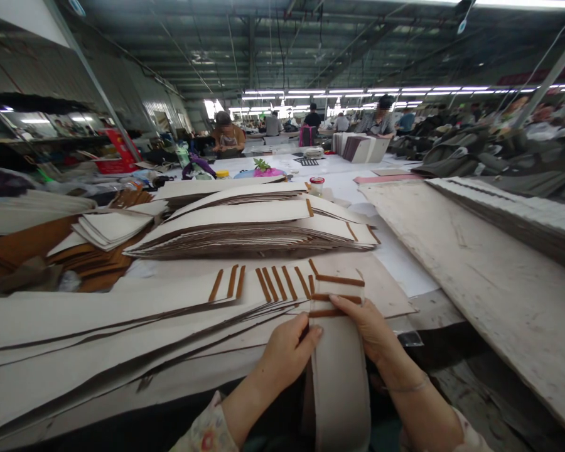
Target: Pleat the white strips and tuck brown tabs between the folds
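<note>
A long pale strip of sheet material (339, 370) with brown bands across its far end hangs over the table's near edge toward me. My left hand (289, 348) grips its left edge just below the bands, thumb on top and fingers underneath. My right hand (365, 320) pinches its right edge, the index finger or thumb lying along a brown band (334, 297). Left of the hands, several similar pale strips (98, 320) lie fanned out, their brown-banded ends (275, 284) overlapping near the held strip. The fingers under the strip are hidden.
Behind the hands rises a thick stack of pale strips (245, 232). A large pale board (471, 251) slants along the right side. Brown pieces (94, 267) lie at the left. Farther back are a red-lidded jar (316, 186), a red crate (117, 157) and people at work.
</note>
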### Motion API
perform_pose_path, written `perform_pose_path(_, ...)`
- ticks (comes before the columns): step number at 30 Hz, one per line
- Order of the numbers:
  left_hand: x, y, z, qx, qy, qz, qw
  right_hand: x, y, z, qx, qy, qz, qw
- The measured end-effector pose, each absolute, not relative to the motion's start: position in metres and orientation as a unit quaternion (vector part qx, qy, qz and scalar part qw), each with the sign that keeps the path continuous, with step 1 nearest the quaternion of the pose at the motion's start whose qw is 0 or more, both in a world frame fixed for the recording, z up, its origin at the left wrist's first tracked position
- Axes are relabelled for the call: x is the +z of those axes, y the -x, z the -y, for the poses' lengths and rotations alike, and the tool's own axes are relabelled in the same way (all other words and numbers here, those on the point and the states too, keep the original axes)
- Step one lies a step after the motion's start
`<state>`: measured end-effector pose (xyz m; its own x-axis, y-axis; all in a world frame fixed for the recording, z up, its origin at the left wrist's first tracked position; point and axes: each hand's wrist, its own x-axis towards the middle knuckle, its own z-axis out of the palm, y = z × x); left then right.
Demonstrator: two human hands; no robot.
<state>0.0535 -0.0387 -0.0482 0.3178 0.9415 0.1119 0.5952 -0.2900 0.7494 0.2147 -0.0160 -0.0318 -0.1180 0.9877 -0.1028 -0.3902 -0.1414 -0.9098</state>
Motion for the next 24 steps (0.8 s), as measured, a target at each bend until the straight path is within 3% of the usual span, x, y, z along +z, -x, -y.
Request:
perform_pose_path(4,-0.047,-0.051,0.039,0.323,-0.732,-0.497,0.336,-0.036,-0.219,0.022,0.664,0.386,0.4,0.501)
perform_pose_path(13,-0.036,-0.047,0.039,0.419,-0.584,-0.462,0.52,-0.034,-0.215,0.038,0.645,0.416,0.465,0.44)
perform_pose_path(19,-0.044,-0.045,0.032,0.45,-0.525,-0.476,0.543,-0.035,-0.215,0.039,0.599,0.434,0.532,0.411)
perform_pose_path(24,-0.03,-0.044,0.044,0.481,-0.539,-0.378,0.579,-0.023,-0.211,0.048,0.603,0.446,0.505,0.426)
